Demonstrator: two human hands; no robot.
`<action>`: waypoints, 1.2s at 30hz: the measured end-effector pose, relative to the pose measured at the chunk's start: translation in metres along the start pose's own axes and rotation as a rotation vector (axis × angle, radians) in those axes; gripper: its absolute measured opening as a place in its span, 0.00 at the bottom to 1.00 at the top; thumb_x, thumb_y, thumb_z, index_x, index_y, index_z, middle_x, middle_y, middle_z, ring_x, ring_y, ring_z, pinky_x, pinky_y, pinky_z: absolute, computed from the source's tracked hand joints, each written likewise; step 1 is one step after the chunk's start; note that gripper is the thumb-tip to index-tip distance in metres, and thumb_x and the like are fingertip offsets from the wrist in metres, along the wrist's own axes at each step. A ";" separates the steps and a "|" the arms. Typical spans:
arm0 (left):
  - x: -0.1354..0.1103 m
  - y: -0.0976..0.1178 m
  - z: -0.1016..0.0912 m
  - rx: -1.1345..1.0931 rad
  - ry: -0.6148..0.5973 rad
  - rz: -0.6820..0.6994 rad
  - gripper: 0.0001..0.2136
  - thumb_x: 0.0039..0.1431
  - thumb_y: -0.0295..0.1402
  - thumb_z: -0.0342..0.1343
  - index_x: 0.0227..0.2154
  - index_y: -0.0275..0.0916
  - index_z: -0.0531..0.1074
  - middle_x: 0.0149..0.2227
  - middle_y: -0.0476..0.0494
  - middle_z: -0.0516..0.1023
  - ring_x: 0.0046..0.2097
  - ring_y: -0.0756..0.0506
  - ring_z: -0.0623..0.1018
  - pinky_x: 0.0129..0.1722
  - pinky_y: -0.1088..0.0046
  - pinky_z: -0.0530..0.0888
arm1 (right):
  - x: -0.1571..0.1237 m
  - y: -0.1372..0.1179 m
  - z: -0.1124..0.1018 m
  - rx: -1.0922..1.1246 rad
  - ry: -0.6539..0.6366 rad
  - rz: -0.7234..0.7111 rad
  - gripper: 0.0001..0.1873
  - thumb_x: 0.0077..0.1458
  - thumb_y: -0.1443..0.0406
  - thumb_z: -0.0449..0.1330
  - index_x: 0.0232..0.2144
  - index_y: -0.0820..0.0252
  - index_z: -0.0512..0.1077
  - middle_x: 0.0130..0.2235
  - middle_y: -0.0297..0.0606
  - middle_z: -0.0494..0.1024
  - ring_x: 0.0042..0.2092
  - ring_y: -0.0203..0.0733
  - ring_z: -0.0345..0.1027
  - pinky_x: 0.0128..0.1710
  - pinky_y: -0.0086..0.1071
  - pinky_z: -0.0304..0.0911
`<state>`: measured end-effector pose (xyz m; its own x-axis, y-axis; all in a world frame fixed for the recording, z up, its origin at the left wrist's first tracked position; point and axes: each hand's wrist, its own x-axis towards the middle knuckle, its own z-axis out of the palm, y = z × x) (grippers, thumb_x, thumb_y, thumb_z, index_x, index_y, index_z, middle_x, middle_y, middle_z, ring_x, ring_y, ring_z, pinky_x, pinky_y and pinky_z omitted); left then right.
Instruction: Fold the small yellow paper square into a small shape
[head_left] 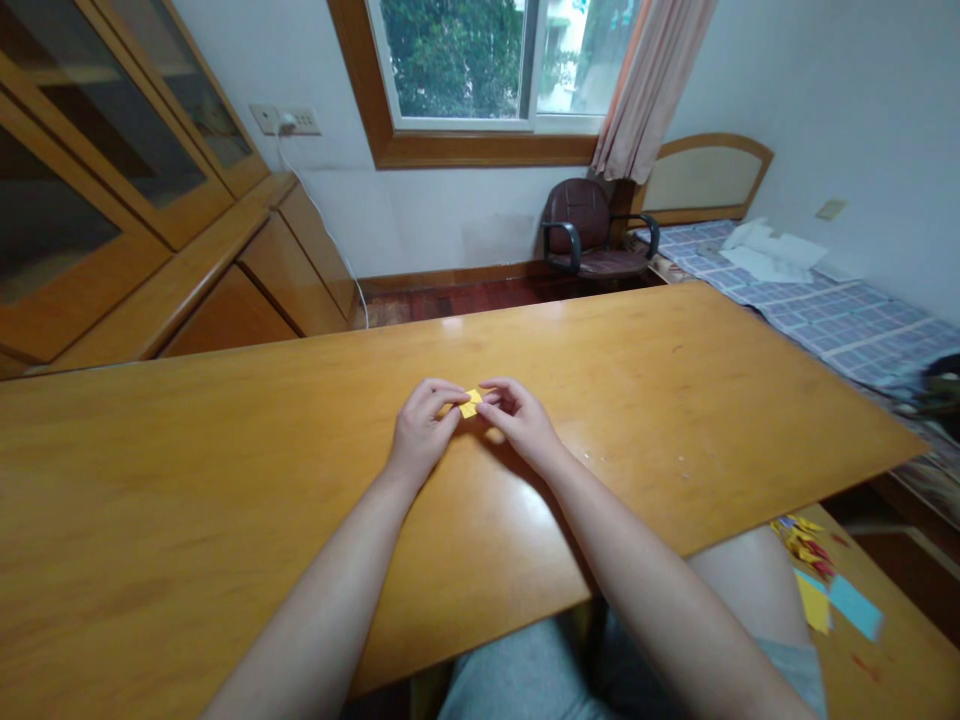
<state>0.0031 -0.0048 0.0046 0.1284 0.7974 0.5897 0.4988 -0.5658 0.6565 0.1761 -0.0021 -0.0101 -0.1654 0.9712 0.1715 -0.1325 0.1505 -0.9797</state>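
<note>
Pinching the paper (pixel 471 404) over the table (pixel 300 460), L hand (pixel 425 423) and R hand (pixel 523 420) are closed on its opp. sides, w/ thumb & fingers. It is prob. very light, soft & easy to tear, so best grip is at edges; it looks small, yellow, folded.

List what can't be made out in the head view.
- Yellow piece: folds too small to read; fingertips of the left hand and right hand cover its sides.
- Pile of small colored pieces: head view, too small and blurred to count.
- Dark object by the bed: head view, cut off by the right edge.
- Cabinet contents: head view, dim behind glass.
</note>
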 end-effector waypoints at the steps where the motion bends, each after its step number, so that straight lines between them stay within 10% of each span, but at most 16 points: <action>1: 0.000 0.000 0.000 0.004 -0.008 0.001 0.08 0.57 0.25 0.55 0.34 0.42 0.77 0.37 0.45 0.76 0.42 0.46 0.75 0.45 0.67 0.72 | 0.000 0.000 0.000 0.000 0.010 0.000 0.18 0.50 0.60 0.65 0.43 0.58 0.70 0.32 0.33 0.76 0.34 0.36 0.71 0.38 0.31 0.68; 30: -0.005 -0.005 0.009 -0.294 -0.032 -0.353 0.11 0.51 0.37 0.64 0.37 0.39 0.74 0.36 0.46 0.77 0.37 0.47 0.78 0.40 0.70 0.76 | 0.001 0.001 -0.006 -0.322 0.058 -0.133 0.08 0.56 0.61 0.61 0.35 0.59 0.73 0.35 0.37 0.78 0.36 0.38 0.72 0.38 0.32 0.68; 36: -0.003 -0.002 0.006 -0.248 -0.041 -0.258 0.07 0.55 0.36 0.62 0.35 0.40 0.75 0.36 0.46 0.75 0.38 0.47 0.76 0.40 0.71 0.75 | 0.001 -0.002 -0.007 -0.346 0.064 -0.159 0.06 0.57 0.63 0.60 0.32 0.59 0.73 0.34 0.36 0.75 0.36 0.38 0.70 0.38 0.31 0.66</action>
<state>0.0072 -0.0046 -0.0014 0.0626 0.9256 0.3732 0.2965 -0.3744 0.8786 0.1831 -0.0003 -0.0085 -0.1065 0.9387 0.3280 0.1880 0.3429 -0.9204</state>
